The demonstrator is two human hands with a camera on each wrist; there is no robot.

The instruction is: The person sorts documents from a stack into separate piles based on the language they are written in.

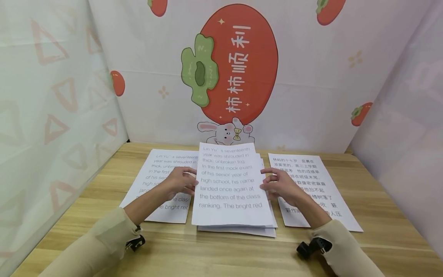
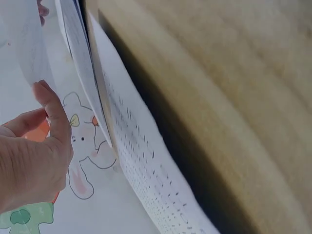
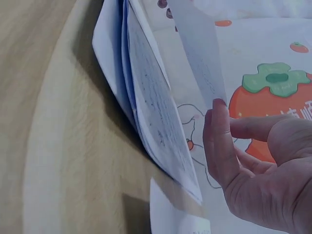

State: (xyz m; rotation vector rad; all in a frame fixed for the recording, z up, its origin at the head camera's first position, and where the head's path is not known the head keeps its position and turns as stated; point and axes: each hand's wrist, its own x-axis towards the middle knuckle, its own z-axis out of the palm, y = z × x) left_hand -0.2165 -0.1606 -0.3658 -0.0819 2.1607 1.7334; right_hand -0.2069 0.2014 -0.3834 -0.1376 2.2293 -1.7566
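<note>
Two hands work at one printed sheet (image 1: 229, 184) in the middle of the wooden table (image 1: 380, 215). This top sheet carries large English text and is raised off the stack of papers (image 1: 238, 230) lying beneath it, its far edge higher than its near edge. The left hand (image 1: 180, 182) pinches the sheet's left edge, thumb against curled fingers; the left wrist view shows the thumb (image 2: 54, 114) pressed to the paper edge (image 2: 29, 53). The right hand (image 1: 281, 185) holds the sheet's right edge, with the thumb in contact and the fingers loosely extended behind; the right wrist view shows the thumb (image 3: 218, 141) lying along the lifted sheet (image 3: 200, 58), with the stack (image 3: 146, 97) separated below it.

Left of the stack, a second English-text sheet (image 1: 162, 181) lies flat on the table, partly covered by the left hand and by the raised sheet. Right of the stack, a sheet of Chinese text (image 1: 311, 192) lies flat, partly covered by the right hand and forearm. Both forearms wear beige sleeves (image 1: 100, 242), each with a black wrist-mounted device (image 1: 313, 246) near the cuff.

At the far side, a backdrop (image 1: 311, 96) shows a large red persimmon (image 1: 242, 65) with white characters and a cartoon rabbit (image 1: 226, 132) below it. Patterned panels stand at left and right.
</note>
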